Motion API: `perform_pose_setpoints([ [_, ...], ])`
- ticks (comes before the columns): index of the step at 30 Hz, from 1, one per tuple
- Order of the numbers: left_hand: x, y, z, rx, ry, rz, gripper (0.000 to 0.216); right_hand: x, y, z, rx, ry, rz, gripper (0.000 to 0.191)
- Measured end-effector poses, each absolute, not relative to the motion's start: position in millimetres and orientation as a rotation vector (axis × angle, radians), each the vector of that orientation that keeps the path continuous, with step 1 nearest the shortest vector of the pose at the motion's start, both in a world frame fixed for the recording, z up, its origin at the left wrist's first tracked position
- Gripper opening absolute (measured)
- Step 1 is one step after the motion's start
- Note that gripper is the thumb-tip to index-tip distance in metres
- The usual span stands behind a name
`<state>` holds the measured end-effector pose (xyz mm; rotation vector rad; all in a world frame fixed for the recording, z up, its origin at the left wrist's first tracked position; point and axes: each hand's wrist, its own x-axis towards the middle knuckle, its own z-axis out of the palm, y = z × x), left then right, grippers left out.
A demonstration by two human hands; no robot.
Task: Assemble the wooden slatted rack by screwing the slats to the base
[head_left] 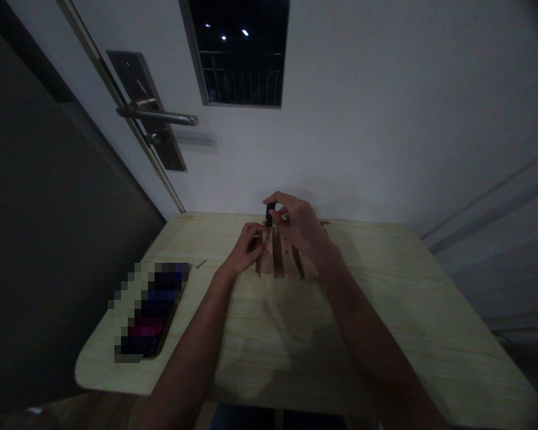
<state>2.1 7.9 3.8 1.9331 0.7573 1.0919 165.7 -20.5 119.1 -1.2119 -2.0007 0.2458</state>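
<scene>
A small slatted wooden piece [268,266] with round holes in its slats lies near the back of the table. My right hand [300,224] grips the black handle of a screwdriver [270,213] from above. The tool stands almost upright, with its tip down at the left slat; whether a screw sits under it is too small to tell. At the left side of the wooden piece my left hand [246,248] is curled, thumb and forefinger holding it close to the screwdriver's shaft. My right hand and forearm cover part of the piece's right side.
A thin screw or nail [201,263] lies on the pale wood-grain table [385,310] to the left. Closer to me, a phone [155,316] with a blurred-out screen rests at the left edge. Behind the table stands a white door with a metal handle [170,118] and a dark window.
</scene>
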Motion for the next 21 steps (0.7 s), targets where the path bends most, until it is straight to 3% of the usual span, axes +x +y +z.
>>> perform_pose_setpoints([
  [21, 0.5, 9.4, 5.0, 1.973, 0.764, 1.089, 0.023, 165.0, -22.2, 120.3, -1.237, -2.038, 0.141, 0.028],
])
